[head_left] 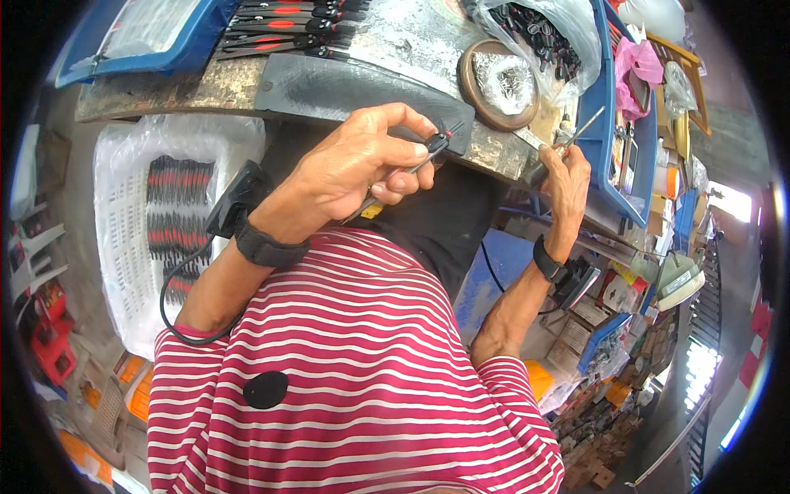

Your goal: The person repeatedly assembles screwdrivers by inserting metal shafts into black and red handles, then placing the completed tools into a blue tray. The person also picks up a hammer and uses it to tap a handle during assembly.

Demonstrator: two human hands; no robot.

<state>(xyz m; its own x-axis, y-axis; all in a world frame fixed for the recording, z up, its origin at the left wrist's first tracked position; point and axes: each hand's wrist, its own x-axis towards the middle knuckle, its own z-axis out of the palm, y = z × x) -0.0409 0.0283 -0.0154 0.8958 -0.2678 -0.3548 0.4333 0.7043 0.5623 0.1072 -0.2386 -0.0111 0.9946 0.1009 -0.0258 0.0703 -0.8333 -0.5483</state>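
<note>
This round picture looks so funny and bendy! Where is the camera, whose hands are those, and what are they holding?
The camera sits on a person's head and looks down, so you see their striped shirt and both arms. Its wide lens bends straight edges near the rim.

The left hand pinches a thin black tool with a bit of red over a dark mat on the workbench. The right hand holds a slim metal screwdriver in a closed grip. Each wrist wears a black band with a small box.

On the bench lie a row of black and red tools and a round dish of tiny metal parts. A white basket beside it holds more of these tools.
</note>
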